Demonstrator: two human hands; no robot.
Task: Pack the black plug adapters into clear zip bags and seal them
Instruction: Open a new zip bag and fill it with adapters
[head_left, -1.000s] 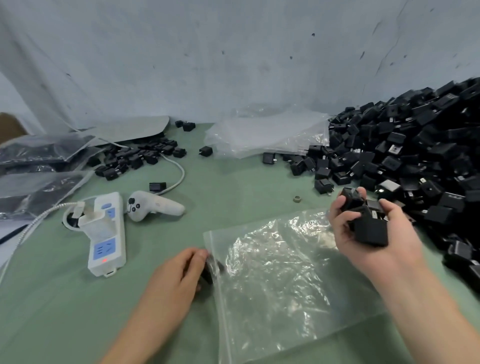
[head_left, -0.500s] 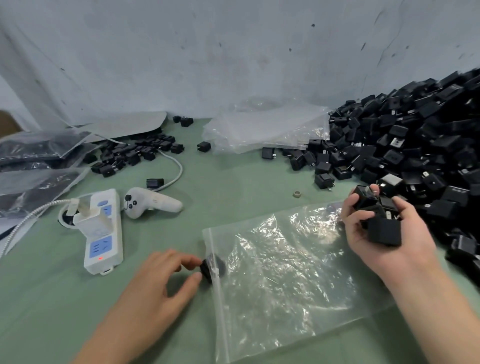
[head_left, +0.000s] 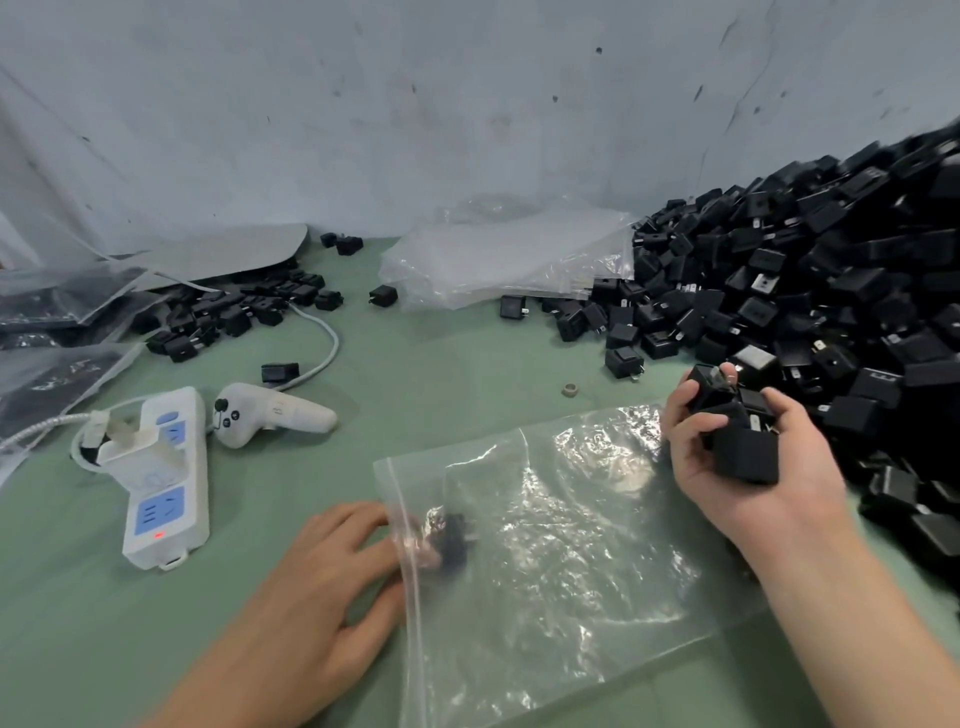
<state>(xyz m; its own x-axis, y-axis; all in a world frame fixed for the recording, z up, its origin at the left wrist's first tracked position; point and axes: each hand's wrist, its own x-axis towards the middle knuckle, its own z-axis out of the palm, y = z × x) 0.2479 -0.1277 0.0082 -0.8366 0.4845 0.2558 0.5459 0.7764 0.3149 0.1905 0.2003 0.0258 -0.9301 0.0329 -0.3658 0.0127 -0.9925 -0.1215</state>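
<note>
While working at the bag's mouth, keep the left grip (head_left: 322, 577) low on the green counter (head_left: 415, 374): fingers stretched fairly flat, tips slipped inside the opening against one black adapter (head_left: 452, 538) (too blurred to say whether pinched or merely pushed). Push it well past the zip track, deep into the clear zip bag (head_left: 571, 561) lying flat and crinkled at centre. Lift the upper lip to keep the mouth gaping. Further right, right grip (head_left: 701, 467) curled firmly round a handful of adapters (head_left: 745, 457), over the bag's far corner, just beside the big pile (head_left: 831, 291). Bring that handful round to the mouth, not the closed end; tip in gently, prongs away from the film.
</note>
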